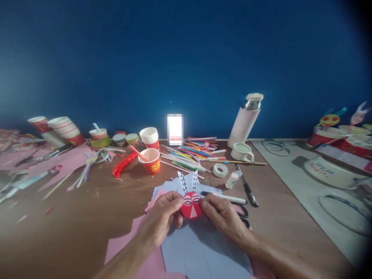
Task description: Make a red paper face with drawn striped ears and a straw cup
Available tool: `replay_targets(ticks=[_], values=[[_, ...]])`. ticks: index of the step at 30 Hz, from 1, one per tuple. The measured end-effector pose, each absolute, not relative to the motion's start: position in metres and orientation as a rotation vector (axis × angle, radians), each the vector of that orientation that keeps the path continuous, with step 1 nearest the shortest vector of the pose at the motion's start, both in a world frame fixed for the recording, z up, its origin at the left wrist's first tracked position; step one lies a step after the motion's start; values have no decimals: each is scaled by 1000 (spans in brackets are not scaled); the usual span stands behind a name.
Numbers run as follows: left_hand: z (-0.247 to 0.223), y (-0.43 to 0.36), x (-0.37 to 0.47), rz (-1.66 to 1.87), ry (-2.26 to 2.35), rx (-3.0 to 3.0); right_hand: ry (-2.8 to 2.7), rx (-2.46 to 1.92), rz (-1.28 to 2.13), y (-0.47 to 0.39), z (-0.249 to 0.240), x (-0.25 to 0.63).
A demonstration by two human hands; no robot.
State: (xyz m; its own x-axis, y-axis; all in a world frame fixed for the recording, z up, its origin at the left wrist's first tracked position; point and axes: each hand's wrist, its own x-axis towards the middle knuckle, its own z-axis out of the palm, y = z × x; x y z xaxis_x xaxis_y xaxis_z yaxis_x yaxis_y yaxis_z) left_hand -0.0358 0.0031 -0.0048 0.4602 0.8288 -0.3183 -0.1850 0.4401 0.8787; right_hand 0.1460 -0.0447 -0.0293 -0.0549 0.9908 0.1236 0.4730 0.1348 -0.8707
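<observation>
Between my two hands is a round red paper face (192,213) with drawn eyes, a pink triangle nose and two white, patterned long ears standing up from its top. My left hand (166,211) pinches its left edge between thumb and fingers. On the opposite edge, my right hand (219,213) pinches it too. Beneath them lie sheets of blue paper (200,250) over pink paper (122,244). A white marker with a black cap (229,198) rests just beyond my right hand. Black-handled scissors (243,212) are partly hidden by that hand.
Past the paper stand a red paper cup (150,164), a mug (242,152), a tape roll (220,170), a small bottle (232,180) and a tall flask (245,120). Several coloured sticks and pens (192,153) lie heaped behind. Stacked cups (66,130) lean at left; a black pen (248,188) lies right.
</observation>
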Motion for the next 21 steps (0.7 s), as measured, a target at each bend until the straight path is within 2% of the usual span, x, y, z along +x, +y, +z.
replay_targets(ticks=[21], values=[[-9,7,-38,747,884,950,-1557,-1496,847,-39,-19,150]])
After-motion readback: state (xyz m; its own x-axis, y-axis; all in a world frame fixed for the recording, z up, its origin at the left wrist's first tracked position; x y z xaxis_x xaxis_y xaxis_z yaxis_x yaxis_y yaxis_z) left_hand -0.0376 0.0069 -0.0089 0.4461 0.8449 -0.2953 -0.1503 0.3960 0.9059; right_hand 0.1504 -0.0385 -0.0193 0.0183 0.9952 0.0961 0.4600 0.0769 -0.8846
